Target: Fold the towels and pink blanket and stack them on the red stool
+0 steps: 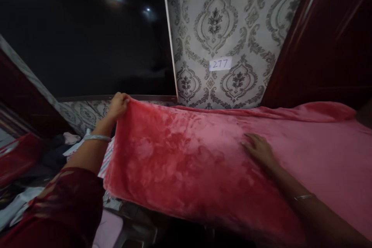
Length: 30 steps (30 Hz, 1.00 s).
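A plush pink-red blanket [180, 162] lies spread across the surface in front of me, its near edge hanging down. My left hand [117, 105] grips the blanket's far left corner and holds it up, a silver bangle on that wrist. My right hand [258, 149] rests flat on top of the blanket toward the right, fingers spread, palm down.
A patterned grey wallpaper wall [221, 27] with a small paper label reading 277 [220, 64] stands behind. A large dark screen [87, 38] fills the upper left. Dark red wood panels [328, 38] rise at right. Mixed clothes [55, 159] lie piled at lower left.
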Tool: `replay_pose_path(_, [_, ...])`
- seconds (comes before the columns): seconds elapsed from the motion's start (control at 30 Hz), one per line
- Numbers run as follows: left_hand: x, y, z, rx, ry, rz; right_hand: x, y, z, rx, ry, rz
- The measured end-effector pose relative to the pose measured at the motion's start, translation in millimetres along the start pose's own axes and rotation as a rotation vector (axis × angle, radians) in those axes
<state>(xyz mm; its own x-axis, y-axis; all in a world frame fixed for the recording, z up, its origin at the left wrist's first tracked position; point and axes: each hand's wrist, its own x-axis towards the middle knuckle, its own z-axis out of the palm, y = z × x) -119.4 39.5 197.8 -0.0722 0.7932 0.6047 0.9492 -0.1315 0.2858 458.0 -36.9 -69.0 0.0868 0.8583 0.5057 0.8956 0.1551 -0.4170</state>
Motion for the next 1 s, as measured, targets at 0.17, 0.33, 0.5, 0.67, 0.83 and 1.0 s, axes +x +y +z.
replay_pose_path(0.17, [-2,13,-22.9,-0.048,0.110,-0.001,22,-60,7,0.053,-0.090,-0.170])
replay_pose_path(0.33, [-8,24,-44.3,-0.132,0.098,-0.079,43,-100,9,0.036,-0.206,-0.123])
replay_pose_path(0.5, [-12,31,-59.5,-0.193,0.078,-0.181,52,-118,6,0.043,-0.202,-0.069])
replay_pose_path(0.67, [-10,36,-65.9,-0.173,0.137,-0.154,50,-128,6,0.072,-0.185,-0.066])
replay_pose_path(0.83, [-12,40,-73.5,-0.171,0.155,-0.124,47,-134,5,0.069,-0.137,0.014])
replay_pose_path(1.0, [-16,47,-82.1,-0.156,0.162,-0.114,49,-132,-18,0.092,-0.153,0.027])
